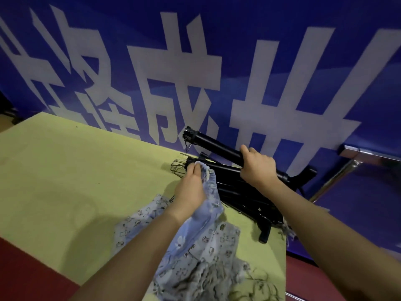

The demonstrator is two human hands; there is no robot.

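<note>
My left hand (pixel 192 190) pinches the gathered elastic edge of a light blue flowered cloth (pixel 208 213), lifting it above the table. My right hand (pixel 257 168) grips a black metal tube (pixel 217 145) that slants up to the left, part of a folded black stand (pixel 245 192) lying on the table. The cloth edge is held just left of the tube. Under my left forearm lies a pale patterned fabric (pixel 208 253), crumpled.
A yellow-green cloth covers the table (pixel 76 181), with a dark red strip (pixel 32 272) along its near edge. A blue banner with large white characters (pixel 195 72) stands behind. Black wire hangers (pixel 179 167) lie by the stand. A chrome frame (pixel 338 177) is at the right.
</note>
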